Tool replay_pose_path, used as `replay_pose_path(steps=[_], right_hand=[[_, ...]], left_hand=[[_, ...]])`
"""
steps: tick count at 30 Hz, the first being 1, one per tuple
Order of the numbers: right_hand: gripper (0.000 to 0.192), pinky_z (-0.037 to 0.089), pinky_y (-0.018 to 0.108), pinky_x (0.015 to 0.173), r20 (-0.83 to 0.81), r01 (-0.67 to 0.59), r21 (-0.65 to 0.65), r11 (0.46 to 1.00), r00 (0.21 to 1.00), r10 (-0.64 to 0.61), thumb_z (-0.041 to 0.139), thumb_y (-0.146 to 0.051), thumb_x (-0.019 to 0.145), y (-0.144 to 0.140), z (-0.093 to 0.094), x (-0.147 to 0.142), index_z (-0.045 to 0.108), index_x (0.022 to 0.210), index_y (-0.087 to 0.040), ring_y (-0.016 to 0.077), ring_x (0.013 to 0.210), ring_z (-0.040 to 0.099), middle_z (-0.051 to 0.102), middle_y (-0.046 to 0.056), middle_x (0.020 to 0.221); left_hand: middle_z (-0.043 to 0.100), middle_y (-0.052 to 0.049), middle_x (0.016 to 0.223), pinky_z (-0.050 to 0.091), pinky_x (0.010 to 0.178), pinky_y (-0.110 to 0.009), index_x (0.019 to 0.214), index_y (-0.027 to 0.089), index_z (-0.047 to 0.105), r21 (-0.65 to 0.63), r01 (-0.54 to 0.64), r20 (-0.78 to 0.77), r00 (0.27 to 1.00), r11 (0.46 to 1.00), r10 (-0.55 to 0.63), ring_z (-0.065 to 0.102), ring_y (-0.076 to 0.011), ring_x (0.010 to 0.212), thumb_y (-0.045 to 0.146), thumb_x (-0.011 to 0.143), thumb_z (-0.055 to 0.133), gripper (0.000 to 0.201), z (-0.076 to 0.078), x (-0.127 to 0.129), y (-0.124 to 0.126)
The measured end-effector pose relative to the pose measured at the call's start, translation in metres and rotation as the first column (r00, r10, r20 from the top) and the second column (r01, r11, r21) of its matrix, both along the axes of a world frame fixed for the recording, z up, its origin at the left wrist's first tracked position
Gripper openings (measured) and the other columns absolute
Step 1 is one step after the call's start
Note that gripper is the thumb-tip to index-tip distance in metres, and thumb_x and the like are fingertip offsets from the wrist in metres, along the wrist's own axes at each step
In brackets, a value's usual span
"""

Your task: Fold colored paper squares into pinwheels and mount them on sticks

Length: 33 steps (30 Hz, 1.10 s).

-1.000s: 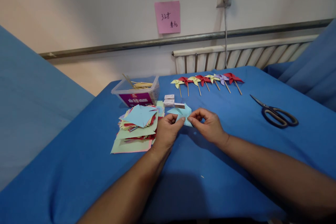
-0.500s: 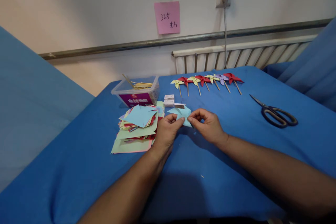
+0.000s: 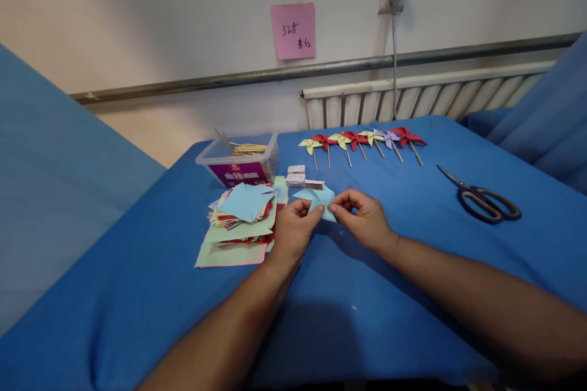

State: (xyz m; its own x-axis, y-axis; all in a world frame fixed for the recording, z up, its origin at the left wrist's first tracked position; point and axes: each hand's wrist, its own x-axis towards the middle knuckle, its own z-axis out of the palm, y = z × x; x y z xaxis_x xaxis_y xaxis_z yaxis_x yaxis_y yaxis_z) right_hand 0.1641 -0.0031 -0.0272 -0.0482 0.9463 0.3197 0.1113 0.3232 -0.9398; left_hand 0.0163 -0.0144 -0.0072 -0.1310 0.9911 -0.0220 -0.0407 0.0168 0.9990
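Two hands are meeting mid-table on blue paper (image 3: 320,198): left hand (image 3: 291,233) and right hand (image 3: 364,220) are both pinching its near edge, fingertips closed on it, sheet lying flat on blue tablecloth (image 3: 137,293). Nothing has really been shifting over the last second, same grip, same spot, so they are likely working one fold. Going by size: radiator (image 3: 426,98) is running along the wall at 1 o'clock, paper stack (image 3: 241,220) is sitting at 9 o'clock just beside the left hand, plastic tub (image 3: 238,162) at 11, finished pinwheels (image 3: 362,140) at 12, scissors (image 3: 483,198) at 3, small boxes (image 3: 300,177) touching-close behind the sheet, pink note (image 3: 292,30) overhead.
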Motion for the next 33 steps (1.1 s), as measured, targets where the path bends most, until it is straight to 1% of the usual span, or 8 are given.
replay_pose_path(steps=[3, 7, 12, 15, 19, 23, 26, 33], right_hand=[[0.013, 0.044, 0.025, 0.057, 0.01, 0.01, 0.027, 1.0, 1.0, -0.01, 0.066, -0.03, 0.079, -0.001, 0.001, -0.001, 0.064, 0.075, -0.019, 0.0124, 0.059, 0.055, 0.064, -0.001, 0.066], [0.011, 0.046, 0.026, 0.06, 0.043, 0.03, 0.084, 0.996, 0.998, -0.034, 0.065, -0.029, 0.08, -0.003, 0.001, -0.002, 0.063, 0.075, -0.02, 0.0132, 0.061, 0.056, 0.064, -0.001, 0.068], [0.008, 0.049, 0.03, 0.07, 0.083, 0.05, 0.196, 0.979, 0.994, -0.068, 0.064, -0.027, 0.081, -0.004, 0.002, -0.002, 0.064, 0.076, -0.021, 0.0159, 0.072, 0.06, 0.065, 0.001, 0.077], [0.005, 0.047, 0.036, 0.09, 0.067, 0.05, 0.251, 0.967, 0.995, -0.069, 0.065, -0.025, 0.08, -0.003, 0.003, -0.001, 0.065, 0.077, -0.022, 0.0206, 0.098, 0.062, 0.066, 0.006, 0.1], [0.009, 0.042, 0.04, 0.1, -0.065, -0.016, 0.13, 0.991, 0.998, 0.024, 0.065, -0.029, 0.081, -0.002, 0.002, -0.004, 0.063, 0.076, -0.022, 0.0222, 0.107, 0.061, 0.067, 0.007, 0.109], [0.019, 0.048, 0.036, 0.085, -0.243, -0.086, -0.059, 0.995, 0.967, 0.069, 0.07, -0.038, 0.075, -0.002, 0.002, -0.008, 0.061, 0.073, -0.021, 0.0193, 0.085, 0.064, 0.069, 0.004, 0.088], [0.024, 0.048, 0.03, 0.069, -0.283, -0.112, -0.114, 0.987, 0.956, 0.075, 0.072, -0.041, 0.072, -0.002, 0.004, -0.009, 0.06, 0.071, -0.02, 0.0144, 0.066, 0.059, 0.063, -0.001, 0.069], [0.027, 0.049, 0.029, 0.067, -0.295, -0.057, -0.101, 0.993, 0.955, 0.025, 0.075, -0.04, 0.069, -0.003, 0.003, -0.011, 0.059, 0.077, -0.02, 0.0141, 0.067, 0.058, 0.063, -0.001, 0.071]], left_hand=[[0.061, 0.003, 0.059, 0.038, 0.053, -0.022, 0.065, 0.015, 0.065, 0.078, -0.035, -0.161, 0.986, 0.996, 0.048, 0.05, -0.0093, 0.053, 0.03, 0.066, 0.074, 0.017, 0.0, 0.0, -0.001], [0.065, 0.001, 0.063, 0.042, 0.058, -0.024, 0.067, 0.016, 0.067, 0.209, -0.058, -0.382, 0.914, 0.976, 0.136, 0.056, -0.0123, 0.059, 0.029, 0.07, 0.07, 0.014, -0.001, 0.0, -0.004], [0.071, -0.003, 0.071, 0.046, 0.066, -0.026, 0.073, 0.015, 0.071, 0.274, -0.04, -0.462, 0.871, 0.961, 0.168, 0.063, -0.0162, 0.068, 0.026, 0.072, 0.068, 0.011, 0.002, 0.0, -0.007], [0.073, -0.004, 0.074, 0.047, 0.067, -0.027, 0.077, 0.015, 0.073, 0.261, -0.01, -0.454, 0.881, 0.965, 0.132, 0.064, -0.0175, 0.069, 0.027, 0.073, 0.067, 0.014, 0.001, 0.0, -0.007], [0.074, -0.006, 0.077, 0.048, 0.069, -0.028, 0.082, 0.013, 0.074, 0.223, 0.01, -0.363, 0.929, 0.975, 0.073, 0.065, -0.0186, 0.071, 0.031, 0.074, 0.068, 0.02, -0.003, -0.001, -0.004], [0.072, -0.005, 0.074, 0.047, 0.065, -0.026, 0.076, 0.013, 0.07, 0.189, -0.03, -0.255, 0.964, 0.982, 0.079, 0.064, -0.0176, 0.069, 0.033, 0.07, 0.072, 0.021, -0.004, -0.001, -0.003], [0.07, -0.004, 0.072, 0.047, 0.064, -0.026, 0.073, 0.014, 0.068, 0.183, -0.03, -0.224, 0.972, 0.983, 0.071, 0.062, -0.0164, 0.067, 0.032, 0.068, 0.073, 0.02, -0.003, 0.0, -0.003], [0.067, -0.002, 0.068, 0.044, 0.061, -0.024, 0.071, 0.015, 0.067, 0.181, -0.037, -0.201, 0.977, 0.983, 0.074, 0.059, -0.0141, 0.064, 0.033, 0.067, 0.074, 0.02, -0.003, 0.001, -0.004]])
